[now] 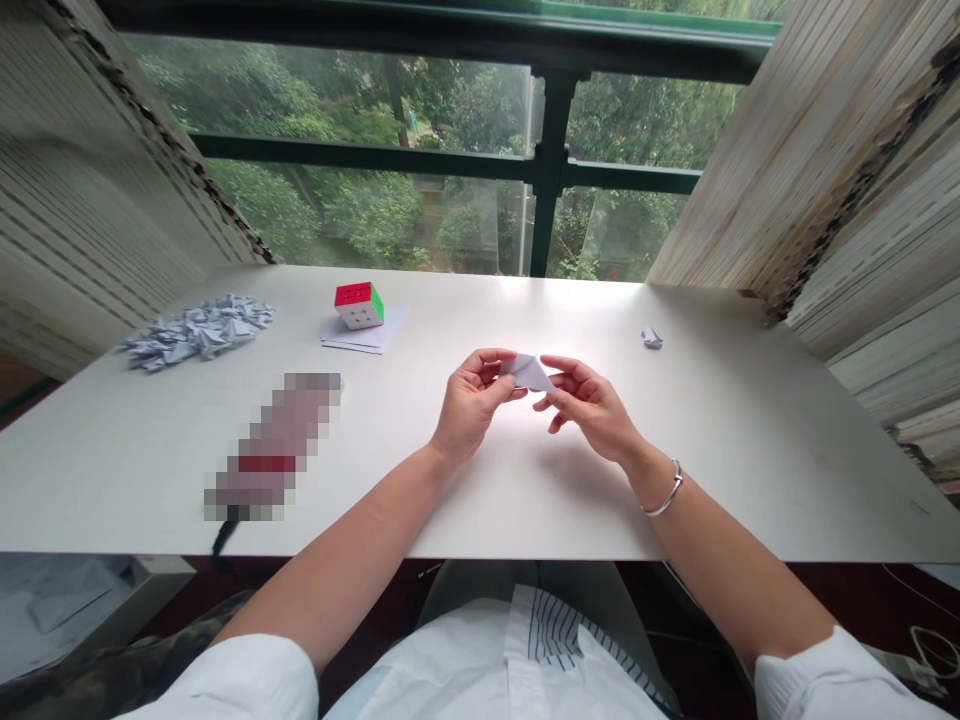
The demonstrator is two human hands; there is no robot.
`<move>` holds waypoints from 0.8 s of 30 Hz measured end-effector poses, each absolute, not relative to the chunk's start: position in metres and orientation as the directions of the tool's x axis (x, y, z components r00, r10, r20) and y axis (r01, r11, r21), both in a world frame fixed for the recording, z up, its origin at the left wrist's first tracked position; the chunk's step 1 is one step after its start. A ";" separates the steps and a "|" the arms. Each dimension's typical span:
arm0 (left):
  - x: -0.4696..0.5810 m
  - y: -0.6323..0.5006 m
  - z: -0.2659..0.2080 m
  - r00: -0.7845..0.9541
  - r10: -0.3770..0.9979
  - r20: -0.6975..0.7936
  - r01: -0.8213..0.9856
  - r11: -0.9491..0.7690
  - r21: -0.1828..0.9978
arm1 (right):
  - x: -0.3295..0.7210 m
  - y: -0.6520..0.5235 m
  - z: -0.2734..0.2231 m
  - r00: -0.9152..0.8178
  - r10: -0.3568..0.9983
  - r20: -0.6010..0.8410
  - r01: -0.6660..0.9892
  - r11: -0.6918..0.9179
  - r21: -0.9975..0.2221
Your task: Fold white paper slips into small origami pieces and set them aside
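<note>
A small folded piece of white paper [529, 372] is held up between my two hands, above the middle of the white table. My left hand [480, 395] pinches its left end between thumb and fingers. At the lower right corner of the paper, the thumb and index finger of my right hand [589, 400] close on it, while the other fingers are bent beneath. Fold lines show on the side of the paper that faces me.
On the table [480, 510], a heap of folded paper pieces [199, 332] lies far left. A puzzle cube [360, 306] sits on paper sheets [367, 342]. One folded paper piece [652, 338] rests at right. A blurred-out object [274, 450] lies left of my arm. Behind stands a window [551, 170].
</note>
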State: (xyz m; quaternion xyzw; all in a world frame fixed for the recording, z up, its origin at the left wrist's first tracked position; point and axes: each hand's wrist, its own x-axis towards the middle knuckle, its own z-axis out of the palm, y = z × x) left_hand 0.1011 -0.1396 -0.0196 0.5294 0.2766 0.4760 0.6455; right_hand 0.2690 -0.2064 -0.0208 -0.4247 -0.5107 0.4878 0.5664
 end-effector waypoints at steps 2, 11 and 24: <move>0.101 -0.141 -0.019 0.414 0.895 0.167 -0.310 -0.034 0.950 | 0.269 -0.207 -0.019 0.001 0.995 0.100 -0.156 0.099 -0.983; 0.102 -0.146 -0.022 0.473 0.840 0.266 -0.245 -0.164 0.956 | 0.268 -0.207 -0.017 0.048 0.999 0.006 -0.127 0.012 -0.992; 0.096 -0.145 -0.013 0.631 0.760 0.153 -0.238 0.002 0.971 | 0.272 -0.206 -0.017 0.066 0.998 0.022 -0.061 0.026 -0.998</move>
